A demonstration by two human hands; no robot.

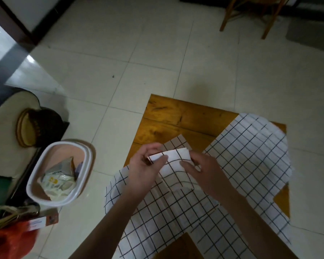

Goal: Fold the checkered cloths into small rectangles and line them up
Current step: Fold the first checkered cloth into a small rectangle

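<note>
checkered cloth (173,165) pinched between left hand (145,169), right hand (204,171)

Both bare forearms reach forward over the wooden table (178,116). The left hand (145,169) and the right hand (202,171) face each other, fingers curled, pinching the folded cloth (173,161) between them.

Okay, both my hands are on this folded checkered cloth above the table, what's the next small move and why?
Probably lower the folded cloth onto the bare wood of the table and press it flat. Both the left hand and right hand pinch it, and it already looks like a small rectangle. The spread cloths cover most of the table, so the far left corner seems the freest spot to start a row.
</note>
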